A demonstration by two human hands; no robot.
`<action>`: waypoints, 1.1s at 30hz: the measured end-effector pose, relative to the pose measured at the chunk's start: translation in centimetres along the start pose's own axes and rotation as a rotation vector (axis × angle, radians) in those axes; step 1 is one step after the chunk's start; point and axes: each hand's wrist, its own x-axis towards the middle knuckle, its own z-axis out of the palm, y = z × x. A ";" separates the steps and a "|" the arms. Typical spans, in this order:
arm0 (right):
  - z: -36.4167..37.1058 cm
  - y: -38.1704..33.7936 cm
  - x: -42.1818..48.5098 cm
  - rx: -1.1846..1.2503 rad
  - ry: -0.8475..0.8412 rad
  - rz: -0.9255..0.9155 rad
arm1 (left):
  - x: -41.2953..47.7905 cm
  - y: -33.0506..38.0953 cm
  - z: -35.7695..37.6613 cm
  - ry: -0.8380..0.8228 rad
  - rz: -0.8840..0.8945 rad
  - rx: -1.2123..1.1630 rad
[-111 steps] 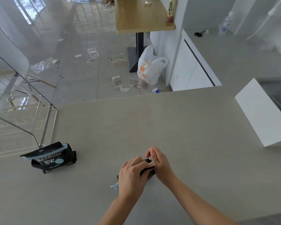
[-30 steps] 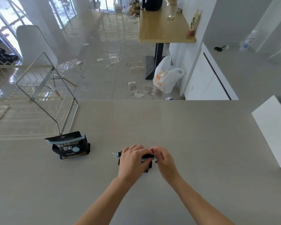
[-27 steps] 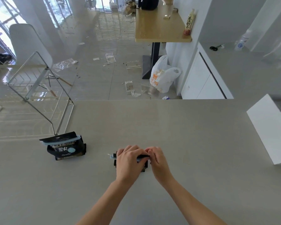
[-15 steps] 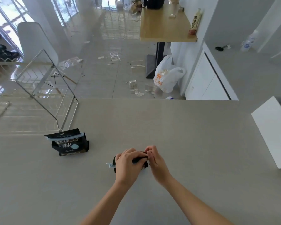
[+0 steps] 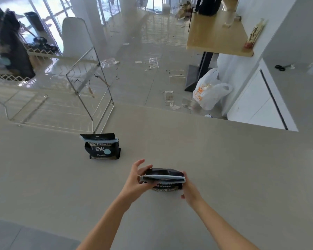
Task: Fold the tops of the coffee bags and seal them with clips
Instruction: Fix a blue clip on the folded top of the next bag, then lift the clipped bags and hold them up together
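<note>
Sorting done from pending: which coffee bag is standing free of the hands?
The coffee bag by the wire rack, upright, pale blue clip across its folded top. The near coffee bag sits between both hands.

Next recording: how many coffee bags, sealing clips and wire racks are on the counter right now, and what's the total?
Coffee bags: 2, one standing alone, one between the hands
Sealing clips: 2, one on the standing bag, one on the held bag
Wire racks: 1
Total: 5
</note>
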 end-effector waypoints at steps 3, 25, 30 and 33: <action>1.9 -1.6 0.6 -0.168 -0.012 0.068 | 0.0 -0.6 -2.1 0.089 -0.020 -0.066; 22.8 -14.6 7.7 -0.266 0.039 -0.330 | -4.9 6.8 -35.3 0.499 0.236 -0.477; 23.2 -14.1 6.8 -0.480 0.071 -0.409 | -5.5 11.4 -39.5 0.508 0.375 -0.496; 23.8 -16.4 3.6 -0.529 0.009 -0.525 | -4.9 15.6 -41.7 0.489 0.498 -0.504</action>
